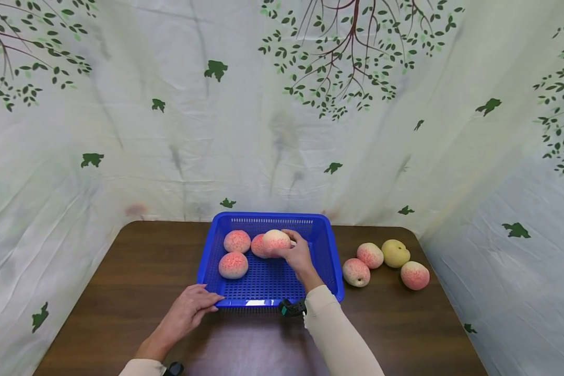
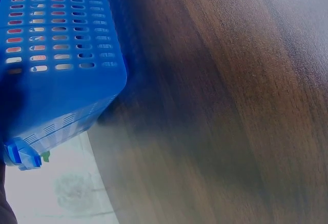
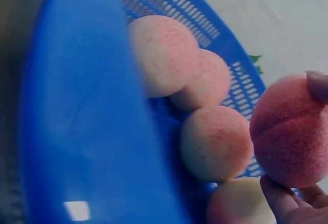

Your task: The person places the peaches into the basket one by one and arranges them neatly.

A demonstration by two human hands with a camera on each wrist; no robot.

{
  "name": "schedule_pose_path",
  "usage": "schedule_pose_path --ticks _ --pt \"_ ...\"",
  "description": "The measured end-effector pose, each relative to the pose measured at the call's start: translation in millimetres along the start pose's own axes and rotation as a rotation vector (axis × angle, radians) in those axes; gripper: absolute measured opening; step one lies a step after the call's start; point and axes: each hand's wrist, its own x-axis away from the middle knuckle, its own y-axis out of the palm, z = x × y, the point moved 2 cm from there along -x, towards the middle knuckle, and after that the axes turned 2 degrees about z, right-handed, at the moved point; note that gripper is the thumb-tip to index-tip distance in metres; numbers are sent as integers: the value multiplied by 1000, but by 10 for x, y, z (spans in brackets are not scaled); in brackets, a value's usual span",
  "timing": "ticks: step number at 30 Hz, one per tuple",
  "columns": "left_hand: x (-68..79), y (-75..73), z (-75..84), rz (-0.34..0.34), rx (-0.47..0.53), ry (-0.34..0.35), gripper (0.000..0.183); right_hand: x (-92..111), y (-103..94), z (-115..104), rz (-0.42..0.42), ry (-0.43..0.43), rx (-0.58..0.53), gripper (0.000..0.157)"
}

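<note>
In the head view my right hand (image 1: 297, 255) holds a pink-speckled peach (image 1: 276, 240) above the blue basket (image 1: 335, 261), thumb and fingers on its sides. The right wrist view shows this peach (image 3: 289, 131) between fingertips and thumb, with several others lying in the basket. Two peaches sit at the basket's left, one (image 1: 237, 241) behind the other (image 1: 233, 265). Another peach (image 1: 257, 246) is partly hidden behind the held one. My left hand (image 1: 190, 307) rests on the basket's front left corner, fingers fairly straight. The left wrist view shows mainly the basket's wall (image 2: 66, 90).
Right of the basket, on the brown table (image 1: 160, 261), lie pink peaches (image 1: 356, 272) (image 1: 369, 255) (image 1: 415, 275) and a yellow one (image 1: 396, 254). A leaf-patterned cloth (image 1: 263, 130) hangs behind the table and at its sides.
</note>
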Motion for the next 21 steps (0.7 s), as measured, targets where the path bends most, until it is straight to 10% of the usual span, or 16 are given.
schedule_pose_path --ticks 21 --pt "-2 -26 -15 -13 8 -10 46 157 410 272 47 82 180 65"
